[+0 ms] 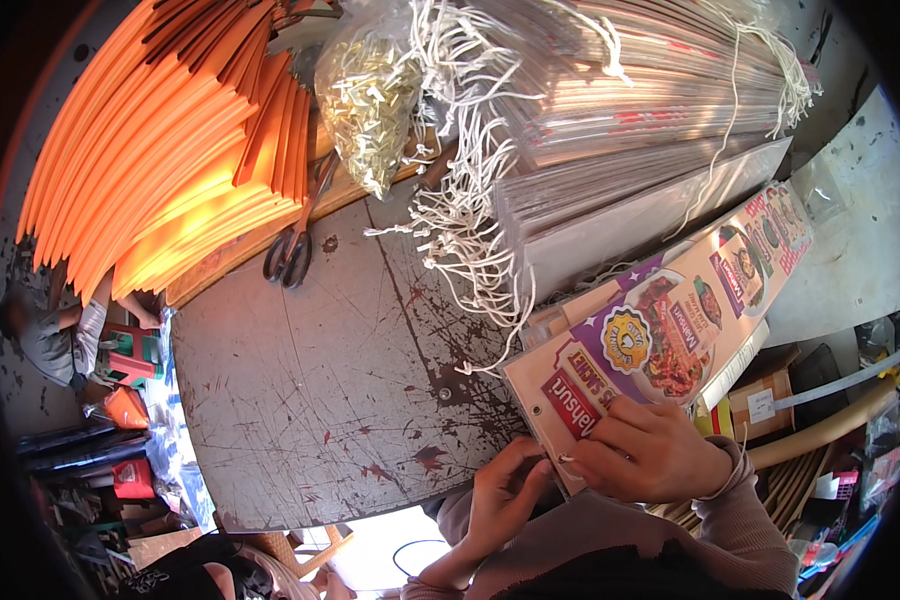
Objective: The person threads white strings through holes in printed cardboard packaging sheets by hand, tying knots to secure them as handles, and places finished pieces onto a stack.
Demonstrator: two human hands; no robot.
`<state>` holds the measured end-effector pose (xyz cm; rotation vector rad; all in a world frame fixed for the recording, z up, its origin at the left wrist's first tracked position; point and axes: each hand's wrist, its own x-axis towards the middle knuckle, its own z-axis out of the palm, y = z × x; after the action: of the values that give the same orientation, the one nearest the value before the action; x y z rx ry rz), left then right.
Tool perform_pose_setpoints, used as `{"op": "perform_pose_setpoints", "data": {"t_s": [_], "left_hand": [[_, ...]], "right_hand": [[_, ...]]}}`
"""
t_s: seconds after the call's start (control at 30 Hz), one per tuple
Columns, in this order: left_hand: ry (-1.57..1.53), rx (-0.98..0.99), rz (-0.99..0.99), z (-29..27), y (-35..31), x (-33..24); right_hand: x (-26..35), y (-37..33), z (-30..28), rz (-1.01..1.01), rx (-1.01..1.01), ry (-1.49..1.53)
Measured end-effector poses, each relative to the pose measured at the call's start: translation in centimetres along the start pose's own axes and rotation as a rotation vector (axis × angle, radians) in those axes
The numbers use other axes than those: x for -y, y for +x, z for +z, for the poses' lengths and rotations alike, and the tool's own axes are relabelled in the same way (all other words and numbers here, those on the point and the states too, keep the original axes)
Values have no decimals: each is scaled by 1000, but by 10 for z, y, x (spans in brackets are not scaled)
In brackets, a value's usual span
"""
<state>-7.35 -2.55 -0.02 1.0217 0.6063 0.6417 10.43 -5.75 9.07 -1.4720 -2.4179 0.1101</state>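
From my remote head view, the left grip (507, 488) pinches the near corner of the printed panel (660, 340), angled at the right of the tabletop (300, 400), below the sleeved panels (630, 205). The right grip (660, 450) curls over its near end, beside white cord (567, 458); I cannot tell what it pinches.

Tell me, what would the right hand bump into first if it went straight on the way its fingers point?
Probably the left hand: the right hand points toward it across the lower corner of the printed card, though which sits higher is unclear.
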Motion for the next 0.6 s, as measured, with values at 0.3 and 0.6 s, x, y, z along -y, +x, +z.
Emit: {"op": "perform_pose_setpoints", "data": {"t_s": [0.3, 0.6], "left_hand": [[33, 8, 34, -2, 1, 0], [66, -8, 34, -2, 3, 5]], "right_hand": [[-1, 3, 5, -38, -22, 35], [-1, 3, 14, 25, -86, 17]]}}
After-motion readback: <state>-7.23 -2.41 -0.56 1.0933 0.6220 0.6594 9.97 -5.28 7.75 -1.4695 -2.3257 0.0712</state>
